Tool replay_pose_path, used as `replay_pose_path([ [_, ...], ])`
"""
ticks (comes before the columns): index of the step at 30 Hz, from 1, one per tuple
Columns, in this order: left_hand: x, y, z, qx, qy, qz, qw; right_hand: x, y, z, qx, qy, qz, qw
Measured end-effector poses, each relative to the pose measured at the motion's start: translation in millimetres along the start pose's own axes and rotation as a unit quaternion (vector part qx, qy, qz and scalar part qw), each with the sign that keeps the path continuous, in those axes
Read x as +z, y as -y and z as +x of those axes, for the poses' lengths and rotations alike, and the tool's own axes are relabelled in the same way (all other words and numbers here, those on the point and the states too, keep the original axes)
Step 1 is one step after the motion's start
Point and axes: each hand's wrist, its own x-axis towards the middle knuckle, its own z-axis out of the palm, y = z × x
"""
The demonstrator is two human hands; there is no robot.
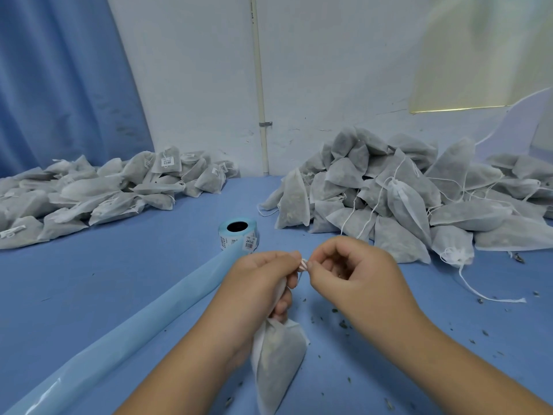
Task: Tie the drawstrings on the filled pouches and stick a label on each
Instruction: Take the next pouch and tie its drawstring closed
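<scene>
A filled white mesh pouch (276,357) hangs below my left hand (257,283), which grips its gathered neck. A small white label (303,264) sits between both hands at the pouch's top. My right hand (353,271) pinches this label against my left fingertips. The drawstring is hidden inside my hands. A roll of labels (238,233) on blue backing stands just beyond my hands, and its spent backing strip (143,322) trails toward the lower left.
A heap of unlabelled pouches (419,199) with loose strings lies at the right back. A pile of labelled pouches (104,190) lies at the left back. The blue table (119,265) has herb crumbs scattered at the right. A wall and blue curtain stand behind.
</scene>
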Motion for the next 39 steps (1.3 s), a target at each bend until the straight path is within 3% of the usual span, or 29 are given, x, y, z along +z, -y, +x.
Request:
replay_pose_path([
  [5,1.8,0.3,-1.0,-0.010,-0.005,-0.051,0.999,1.1,-0.1,-3.7,-0.119,-0.043,-0.130,0.983],
  [9,2.5,1.4,-1.1,0.019,-0.038,-0.027,0.999,1.2,0.3,-4.9,-0.135,-0.036,-0.140,0.980],
  [12,1.9,2.0,-1.0,0.062,-0.058,0.046,0.995,-0.5,1.1,-3.4,-0.097,-0.017,-0.115,0.989],
  [16,-3.1,0.3,0.8,0.072,-0.042,0.087,0.993,-7.3,1.8,2.0,0.026,0.047,-0.006,0.999],
  [22,-14.4,-0.8,5.5,0.034,-0.006,0.045,0.998,-19.3,0.0,11.0,0.082,0.003,0.099,0.992],
  [25,-16.8,0.4,6.9,0.028,0.010,0.040,0.999,-18.4,0.5,11.8,0.116,0.017,0.252,0.960],
  [29,-15.8,0.9,6.8,0.025,0.056,0.049,0.997,-12.0,1.8,11.6,0.132,0.073,0.434,0.888],
  [33,-13.3,0.0,2.7,0.028,0.088,0.059,0.994,-9.9,2.3,9.5,0.158,0.162,0.533,0.815],
  [35,-15.2,-1.3,4.9,0.036,0.049,0.079,0.995,-14.4,1.3,12.0,0.194,0.209,0.547,0.787],
  [39,-24.8,-2.5,12.6,0.125,-0.091,0.234,0.960,-25.1,-2.7,18.7,0.252,0.276,0.436,0.819],
])
